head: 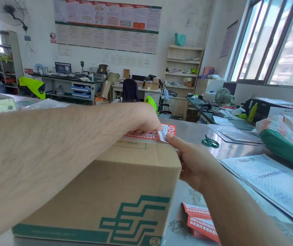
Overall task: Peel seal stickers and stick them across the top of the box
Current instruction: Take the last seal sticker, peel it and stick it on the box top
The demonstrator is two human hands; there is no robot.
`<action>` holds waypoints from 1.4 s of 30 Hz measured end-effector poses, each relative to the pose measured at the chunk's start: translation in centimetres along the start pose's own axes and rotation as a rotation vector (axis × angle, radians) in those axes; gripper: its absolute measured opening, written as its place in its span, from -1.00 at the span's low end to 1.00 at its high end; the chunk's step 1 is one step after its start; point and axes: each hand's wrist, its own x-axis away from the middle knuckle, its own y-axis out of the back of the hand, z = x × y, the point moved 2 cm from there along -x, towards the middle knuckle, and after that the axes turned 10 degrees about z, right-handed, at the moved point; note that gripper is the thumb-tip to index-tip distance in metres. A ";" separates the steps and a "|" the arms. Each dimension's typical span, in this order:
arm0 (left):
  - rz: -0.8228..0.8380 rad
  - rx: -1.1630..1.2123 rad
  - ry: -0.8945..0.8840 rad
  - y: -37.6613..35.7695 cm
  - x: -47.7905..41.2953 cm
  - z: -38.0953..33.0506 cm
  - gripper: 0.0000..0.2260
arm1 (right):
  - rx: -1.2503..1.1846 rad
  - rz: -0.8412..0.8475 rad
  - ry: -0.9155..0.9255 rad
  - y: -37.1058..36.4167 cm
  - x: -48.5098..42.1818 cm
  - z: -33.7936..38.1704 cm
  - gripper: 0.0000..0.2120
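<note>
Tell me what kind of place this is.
Probably a postal or courier office's packing room. A cardboard box with a green logo is being sealed with a red seal sticker, a stack of stickers lies nearby, and notice posters cover the wall.

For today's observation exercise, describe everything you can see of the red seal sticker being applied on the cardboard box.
The seal sticker is a long, narrow strip, red with white characters and a round emblem at its right end. It looks like thin paper or film. It lies along the far top edge of the cardboard box, its right end lifted and curled, showing a white part with dark print. The left hand presses it down; the right hand thumb touches the lifted end.
</note>
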 end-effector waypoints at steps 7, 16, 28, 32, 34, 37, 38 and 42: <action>-0.149 -0.076 0.015 0.0 -0.5 0.3 -0.59 | 0.085 -0.025 0.018 -0.1 0.0 0.5 -0.43; -0.139 -0.096 0.028 -0.2 -1.2 -0.3 -0.49 | 0.100 -0.054 0.026 0.0 0.0 0.4 -0.59; -0.128 -0.162 0.041 -0.2 -2.1 -0.8 -0.47 | 0.072 -0.048 0.002 0.2 -0.1 0.3 -0.62; -0.117 -0.189 0.037 -0.1 -2.4 -0.9 -0.46 | 0.085 -0.061 -0.003 0.3 -0.2 0.2 -0.59; -0.138 -0.209 0.028 -0.2 -2.5 -0.7 -0.42 | 0.078 -0.063 -0.012 0.3 -0.2 0.1 -0.59; -0.148 -0.231 0.012 -0.3 -2.6 -0.3 -0.36 | 0.047 -0.037 -0.019 0.3 -0.2 -0.1 -0.65; -0.147 -0.236 0.006 -0.3 -2.6 -0.1 -0.35 | 0.035 -0.026 -0.021 0.3 -0.2 -0.2 -0.65; -0.152 -0.233 -0.025 -0.2 -2.5 1.3 -0.32 | -0.002 0.013 -0.021 0.0 -0.3 -0.8 -0.49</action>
